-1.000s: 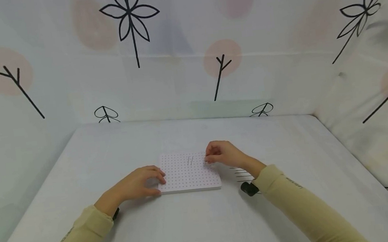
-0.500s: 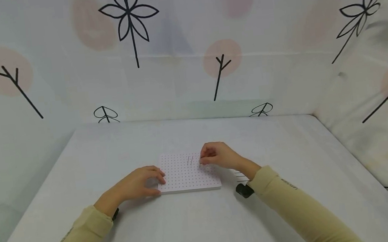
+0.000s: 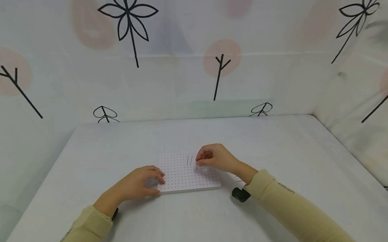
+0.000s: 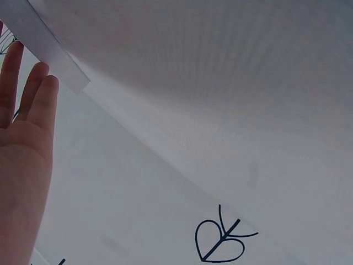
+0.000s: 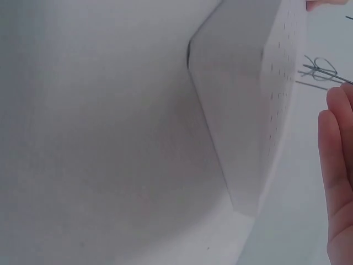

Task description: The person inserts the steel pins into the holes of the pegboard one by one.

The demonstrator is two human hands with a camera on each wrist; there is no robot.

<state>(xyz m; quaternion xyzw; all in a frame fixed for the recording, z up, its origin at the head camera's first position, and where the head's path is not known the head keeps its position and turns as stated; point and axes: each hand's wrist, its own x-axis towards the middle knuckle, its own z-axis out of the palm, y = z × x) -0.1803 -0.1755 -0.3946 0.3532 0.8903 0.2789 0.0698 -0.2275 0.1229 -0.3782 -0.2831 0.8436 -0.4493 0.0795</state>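
White pegboard [image 3: 179,179] lies flat on the table [image 3: 190,224], approx. mid-view; use it as the dial, far edge = 12. L hand [image 3: 134,183] is at 8 to 9 o'clock, fingers relaxed & resting on the board's edge, thumb at the near corner, not clenched. R hand [image 3: 213,157], approx. 2 o'clock, has fingertips pinched on what looks like a thin pin, the held pin [image 3: 196,167], mostly hidden. Two standing pins [image 3: 188,160] are in the board nr 12; loose pins [image 3: 239,181] lie on the table at 4, partly covered by the R wrist. Handling, my guess: pin prob. v. light, stiff, smooth, apt to slip or twist, might bend if pushed off-axis; best pinched nr its top end, kept upright. Board prob. light & rigid, could slide on the cloth, so hold it by the edge at 9, clear of the holes. Vs. 1 s ago: R hand has shifted toward 9, from the board's far R corner to just beside the standing pins; R forearm hides more loose pins, so fewer show; L hand, board & standing pins look unchanged.
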